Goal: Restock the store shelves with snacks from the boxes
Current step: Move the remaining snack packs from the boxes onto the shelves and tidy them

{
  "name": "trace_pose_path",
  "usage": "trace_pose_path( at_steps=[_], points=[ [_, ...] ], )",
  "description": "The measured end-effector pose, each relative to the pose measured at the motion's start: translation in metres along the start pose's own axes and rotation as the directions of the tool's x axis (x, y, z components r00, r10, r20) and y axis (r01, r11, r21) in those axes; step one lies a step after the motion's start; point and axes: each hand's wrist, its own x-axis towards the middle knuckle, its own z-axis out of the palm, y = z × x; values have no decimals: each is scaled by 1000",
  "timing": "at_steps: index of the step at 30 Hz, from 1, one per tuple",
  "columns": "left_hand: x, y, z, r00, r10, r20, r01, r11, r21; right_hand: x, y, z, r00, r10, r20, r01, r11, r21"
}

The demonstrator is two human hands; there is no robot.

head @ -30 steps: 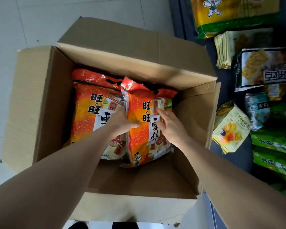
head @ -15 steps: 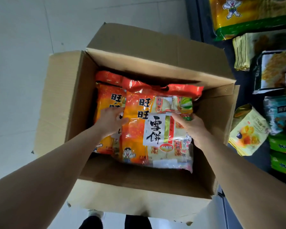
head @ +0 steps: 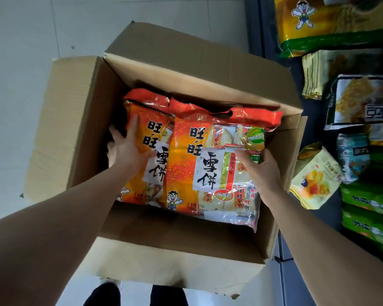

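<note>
I have my left hand (head: 128,149) gripping one snack bag's (head: 142,138) edge, my right hand (head: 261,171) gripping another's (head: 208,168) (a two-bag lift, I judge) from the box (head: 75,120).

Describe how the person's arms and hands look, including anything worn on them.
Both forearms are bare right up to the frame edge: no sleeves in view. The left hand and right hand wear no gloves, and no rings, watch or bracelet show.
</note>
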Motion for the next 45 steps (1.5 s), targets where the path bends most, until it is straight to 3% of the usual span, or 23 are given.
trace_pose_path(
  at_steps=[6,9,14,19,26,35,40,45],
  points=[
    [-35,11,-11,990,144,-2,-144,985,-92,-33,-3,-31,999,-14,44,14,1000,-7],
    [-61,22,-15,970,238,47,-224,955,-196,-59,-11,-46,999,-47,7,47,998,-33],
    [-102,35,-37,957,290,-26,-288,933,-216,-111,-36,-63,984,-153,-90,139,979,-146],
    [-147,36,-107,931,356,-80,-364,920,-146,-185,-67,-81,949,-248,-196,168,921,-353],
    [-236,43,-234,860,508,-43,-501,827,-256,-317,-106,-126,919,-271,-286,142,905,-400],
    [-384,86,-367,581,813,-32,-813,582,-3,-497,-123,-206,830,-304,-467,122,917,-380],
    [-451,123,-416,340,933,121,-931,352,-97,-588,-114,-264,746,-222,-628,54,960,-276],
    [-536,168,-448,117,967,226,-971,159,-178,-679,-92,-314,613,-161,-773,16,981,-192]
  ],
)
